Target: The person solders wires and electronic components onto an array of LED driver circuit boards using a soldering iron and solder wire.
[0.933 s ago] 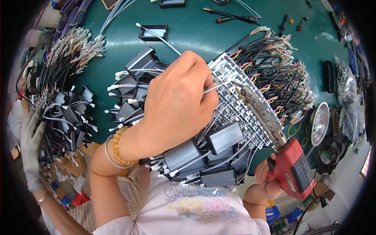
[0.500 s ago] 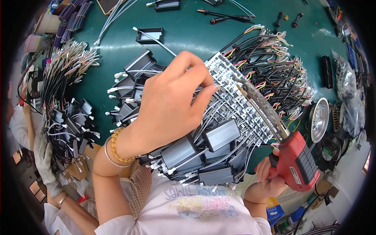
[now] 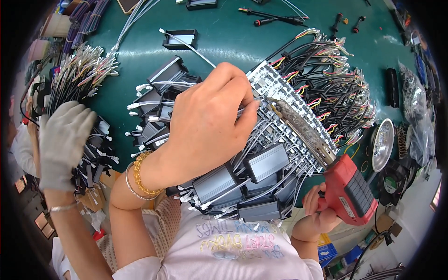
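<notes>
My left hand point(image 3: 212, 119) is closed in a pinch over a row of small white circuit boards point(image 3: 275, 79). A thin white cable point(image 3: 198, 52) runs into its grip from a black housing with a pale inside point(image 3: 181, 39); the fingertips partly hide the cable's end. My right hand point(image 3: 317, 214) is wrapped round the handle of a red soldering gun point(image 3: 352, 191). Its long, crusted tip slants up-left over the boards and ends close beside my left fingertips. Below and left of the boards lie several grey-black housings point(image 3: 266, 162) with white cables and connectors.
Black cables with coloured wire ends point(image 3: 336, 88) fan out beyond the boards. At the right are a metal dish point(image 3: 382, 144), a small fan point(image 3: 391, 183) and a plastic bag point(image 3: 413, 116). A co-worker's gloved hand point(image 3: 65, 140) is over another cable bundle point(image 3: 84, 70) at the left.
The soldering gun's tip has shifted left and closer to my left fingertips. My left hand has barely moved. The co-worker's gloved hand has risen over the left bundle.
</notes>
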Demonstrator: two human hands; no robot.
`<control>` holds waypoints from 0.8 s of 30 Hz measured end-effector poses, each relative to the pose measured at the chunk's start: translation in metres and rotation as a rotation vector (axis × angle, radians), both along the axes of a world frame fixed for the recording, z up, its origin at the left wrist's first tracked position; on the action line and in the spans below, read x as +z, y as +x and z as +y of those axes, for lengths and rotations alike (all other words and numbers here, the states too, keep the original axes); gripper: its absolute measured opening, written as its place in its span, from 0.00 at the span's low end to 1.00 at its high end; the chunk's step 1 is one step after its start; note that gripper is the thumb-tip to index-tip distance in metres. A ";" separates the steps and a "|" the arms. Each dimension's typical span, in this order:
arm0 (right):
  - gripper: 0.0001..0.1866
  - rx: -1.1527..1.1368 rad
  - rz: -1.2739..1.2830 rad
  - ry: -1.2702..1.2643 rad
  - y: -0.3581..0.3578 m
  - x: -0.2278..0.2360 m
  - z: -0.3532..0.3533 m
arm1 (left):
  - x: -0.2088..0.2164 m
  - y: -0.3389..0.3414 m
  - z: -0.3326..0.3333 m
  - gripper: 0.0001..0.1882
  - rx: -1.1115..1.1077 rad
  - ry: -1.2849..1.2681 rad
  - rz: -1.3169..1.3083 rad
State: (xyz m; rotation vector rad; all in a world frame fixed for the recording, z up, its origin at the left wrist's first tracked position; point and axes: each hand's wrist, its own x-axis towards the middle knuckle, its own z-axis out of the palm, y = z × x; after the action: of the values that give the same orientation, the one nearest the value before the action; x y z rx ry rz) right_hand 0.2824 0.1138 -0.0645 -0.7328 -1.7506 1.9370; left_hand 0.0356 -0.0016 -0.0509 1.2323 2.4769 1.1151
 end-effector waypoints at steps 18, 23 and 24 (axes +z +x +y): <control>0.42 0.034 0.080 0.064 0.001 0.006 0.004 | 0.000 0.001 0.001 0.06 0.005 -0.017 0.006; 0.43 -0.009 0.090 0.072 -0.006 0.006 -0.001 | -0.001 0.001 0.000 0.06 0.005 0.014 0.012; 0.43 -0.045 0.082 0.079 -0.007 0.005 -0.003 | -0.002 0.001 -0.001 0.06 0.007 0.013 0.015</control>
State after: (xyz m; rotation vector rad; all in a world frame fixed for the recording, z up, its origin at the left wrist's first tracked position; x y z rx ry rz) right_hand 0.2756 0.1112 -0.0592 -0.6498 -1.7364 1.8309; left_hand 0.0366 -0.0022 -0.0525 1.2411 2.4911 1.1301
